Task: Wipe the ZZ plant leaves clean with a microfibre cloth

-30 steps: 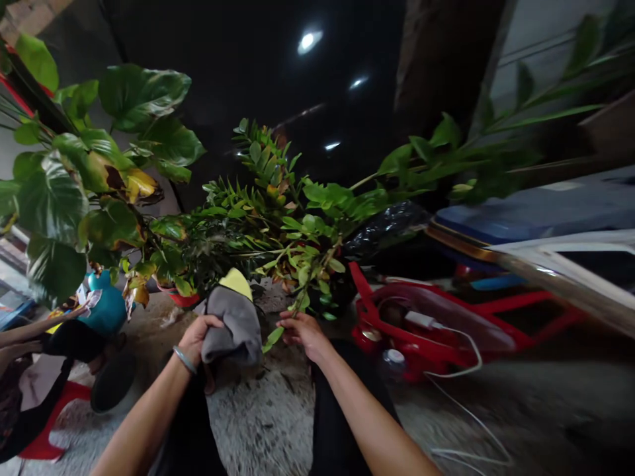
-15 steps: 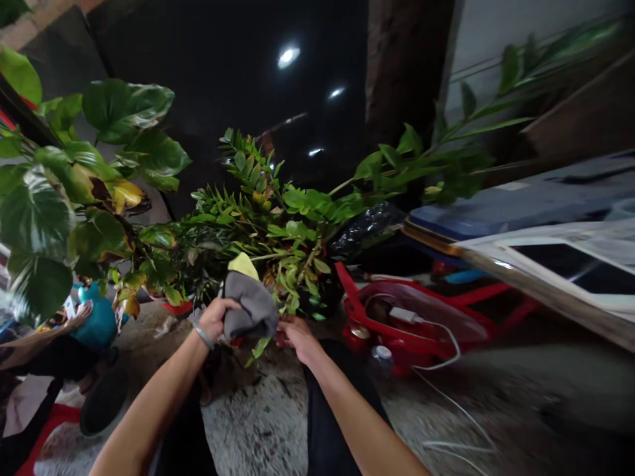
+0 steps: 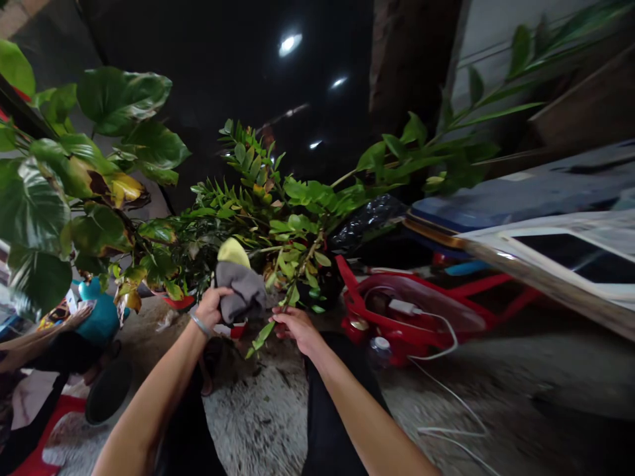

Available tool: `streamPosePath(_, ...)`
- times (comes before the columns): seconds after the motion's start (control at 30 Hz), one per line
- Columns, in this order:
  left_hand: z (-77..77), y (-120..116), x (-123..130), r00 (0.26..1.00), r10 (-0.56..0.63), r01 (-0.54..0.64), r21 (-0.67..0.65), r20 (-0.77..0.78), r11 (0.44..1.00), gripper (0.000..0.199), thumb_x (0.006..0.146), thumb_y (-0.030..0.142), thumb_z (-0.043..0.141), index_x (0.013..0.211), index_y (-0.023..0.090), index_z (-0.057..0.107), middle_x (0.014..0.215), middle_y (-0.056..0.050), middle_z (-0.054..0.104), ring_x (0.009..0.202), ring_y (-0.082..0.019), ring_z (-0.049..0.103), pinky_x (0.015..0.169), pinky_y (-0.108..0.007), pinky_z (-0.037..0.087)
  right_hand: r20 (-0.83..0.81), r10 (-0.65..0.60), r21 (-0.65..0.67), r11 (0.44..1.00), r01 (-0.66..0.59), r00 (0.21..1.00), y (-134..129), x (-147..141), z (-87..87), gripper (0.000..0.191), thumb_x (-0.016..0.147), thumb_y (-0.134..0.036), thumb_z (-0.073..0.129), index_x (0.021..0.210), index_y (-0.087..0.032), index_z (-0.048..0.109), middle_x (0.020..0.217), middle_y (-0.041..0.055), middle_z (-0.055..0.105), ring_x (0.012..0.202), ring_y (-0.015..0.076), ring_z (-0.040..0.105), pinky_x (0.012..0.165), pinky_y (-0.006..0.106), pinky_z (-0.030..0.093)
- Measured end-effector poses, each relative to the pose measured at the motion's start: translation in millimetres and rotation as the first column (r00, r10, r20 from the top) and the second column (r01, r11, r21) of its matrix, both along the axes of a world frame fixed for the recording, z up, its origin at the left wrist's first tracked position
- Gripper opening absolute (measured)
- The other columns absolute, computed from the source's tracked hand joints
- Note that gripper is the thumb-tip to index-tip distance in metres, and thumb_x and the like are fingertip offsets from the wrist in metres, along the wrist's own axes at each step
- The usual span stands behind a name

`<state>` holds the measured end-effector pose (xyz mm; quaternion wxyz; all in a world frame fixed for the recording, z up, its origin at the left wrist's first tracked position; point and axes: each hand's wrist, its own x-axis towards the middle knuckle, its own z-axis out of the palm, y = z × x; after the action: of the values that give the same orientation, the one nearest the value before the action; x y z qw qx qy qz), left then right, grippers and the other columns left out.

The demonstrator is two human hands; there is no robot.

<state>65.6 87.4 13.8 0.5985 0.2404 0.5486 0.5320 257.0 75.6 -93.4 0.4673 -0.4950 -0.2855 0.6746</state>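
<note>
Down on the rough grey floor [image 3: 268, 423], the person is sitting among many plants. Their left hand [image 3: 209, 308] is gripping a grey cloth [image 3: 241, 297] with a yellow side, pressing it against the leaves. Just to its right, the right hand [image 3: 294, 328] is pinching a thin leafy stem [image 3: 292, 281] of the plant [image 3: 262, 218], so the cloth is sitting between the two hands. Beyond the right hand, a red stool [image 3: 411, 324] is lying on the floor with a white cable [image 3: 446, 396] trailing off it. Far to the left of the left hand, another person's arm [image 3: 30, 337] is resting near a blue pot [image 3: 102, 314]. Above everything, big green leaves [image 3: 34, 205] are hanging under a dark ceiling with small lights [image 3: 289, 43] shining.
</note>
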Motion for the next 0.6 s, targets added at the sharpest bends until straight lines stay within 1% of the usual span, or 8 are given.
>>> streamPosePath(0.1, -36.8, -33.7, -9.8, 0.991, -0.123, 0.11, -0.235, -0.043, 0.966, 0.033, 0.057, -0.002, 0.062, 0.086, 0.009, 0.072, 0.065, -0.009, 0.074, 0.059, -0.024, 0.071, 0.065, -0.034, 0.058, 0.01, -0.004, -0.005, 1.0, 0.004, 1.0, 1.5, 2.2, -4.6, 0.016, 0.064, -0.005, 0.066, 0.074, -0.018, 0.064, 0.055, -0.001, 0.07, 0.039, 0.0113, 0.057, 0.036, 0.019, 0.046)
streamPosePath(0.17, -36.3, -49.7, -18.1, 0.983, -0.183, 0.178, -0.251, 0.001, 0.952, 0.033, 0.055, -0.001, 0.061, 0.084, 0.009, 0.072, 0.065, -0.01, 0.074, 0.06, -0.026, 0.072, 0.066, -0.035, 0.059, 0.01, 0.0, -0.007, 1.0, 0.0, 1.0, 2.6, 3.4, -7.0, 0.017, 0.064, -0.005, 0.067, 0.076, -0.018, 0.064, 0.056, -0.0009, 0.07, 0.039, 0.0111, 0.057, 0.036, 0.019, 0.046)
streamPosePath(0.23, -14.8, -54.5, -25.5, 0.975, -0.215, 0.222, -0.166, 0.06, 0.961, 0.036, 0.053, 0.0, 0.063, 0.086, 0.009, 0.073, 0.069, -0.011, 0.076, 0.068, -0.029, 0.075, 0.07, -0.037, 0.059, 0.009, 0.009, -0.007, 1.0, -0.009, 1.0, 3.4, 3.5, -8.1, 0.017, 0.064, -0.007, 0.068, 0.078, -0.018, 0.064, 0.059, 0.0001, 0.072, 0.042, 0.0116, 0.059, 0.038, 0.019, 0.047)
streamPosePath(0.3, 17.9, -48.3, -31.2, 0.976, -0.205, 0.209, -0.049, 0.078, 0.977, 0.038, 0.053, 0.002, 0.066, 0.089, 0.01, 0.074, 0.072, -0.01, 0.077, 0.078, -0.031, 0.076, 0.076, -0.038, 0.06, 0.011, 0.018, -0.007, 1.0, -0.018, 1.0, 3.6, 2.3, -8.1, 0.018, 0.065, -0.009, 0.07, 0.079, -0.017, 0.065, 0.061, 0.0008, 0.073, 0.044, 0.012, 0.061, 0.039, 0.019, 0.048)
streamPosePath(0.37, 47.3, -36.0, -34.8, 0.99, -0.129, 0.124, 0.094, 0.05, 0.988, 0.038, 0.053, 0.003, 0.069, 0.09, 0.013, 0.074, 0.073, -0.007, 0.077, 0.084, -0.031, 0.076, 0.08, -0.038, 0.059, 0.014, 0.022, -0.008, 1.0, -0.022, 1.0, 3.2, 0.5, -7.7, 0.018, 0.066, -0.009, 0.071, 0.081, -0.017, 0.066, 0.063, 0.0012, 0.074, 0.046, 0.012, 0.062, 0.04, 0.019, 0.05)
streamPosePath(0.43, 60.0, -25.3, -36.1, 0.999, -0.029, 0.024, 0.233, 0.021, 0.972, 0.044, 0.051, 0.004, 0.07, 0.093, 0.016, 0.074, 0.075, -0.004, 0.077, 0.086, -0.028, 0.075, 0.084, -0.037, 0.059, 0.014, 0.021, -0.008, 1.0, -0.021, 1.0, 2.3, -0.8, -7.6, 0.017, 0.067, -0.009, 0.071, 0.081, -0.018, 0.066, 0.064, 0.0014, 0.074, 0.047, 0.012, 0.063, 0.041, 0.019, 0.05)
streamPosePath(0.5, 50.3, -23.5, -35.7, 0.999, 0.031, -0.023, 0.287, -0.023, 0.958, 0.05, 0.049, 0.003, 0.072, 0.097, 0.019, 0.073, 0.078, -0.002, 0.078, 0.081, -0.025, 0.074, 0.082, -0.035, 0.059, 0.013, 0.018, -0.006, 1.0, -0.018, 1.0, 1.5, -0.7, -7.9, 0.017, 0.068, -0.009, 0.07, 0.081, -0.018, 0.066, 0.064, 0.0017, 0.075, 0.047, 0.0123, 0.063, 0.041, 0.019, 0.051)
streamPosePath(0.6, 6.6, -42.4, -34.5, 0.99, -0.03, 0.049, 0.136, -0.138, 0.989, 0.049, 0.045, 0.002, 0.073, 0.092, 0.017, 0.072, 0.076, -0.004, 0.077, 0.066, -0.022, 0.07, 0.069, -0.034, 0.058, 0.016, 0.017, -0.005, 1.0, -0.017, 1.0, 1.2, 2.3, -9.6, 0.016, 0.068, -0.009, 0.072, 0.081, -0.018, 0.067, 0.064, 0.002, 0.075, 0.046, 0.013, 0.063, 0.042, 0.021, 0.051)
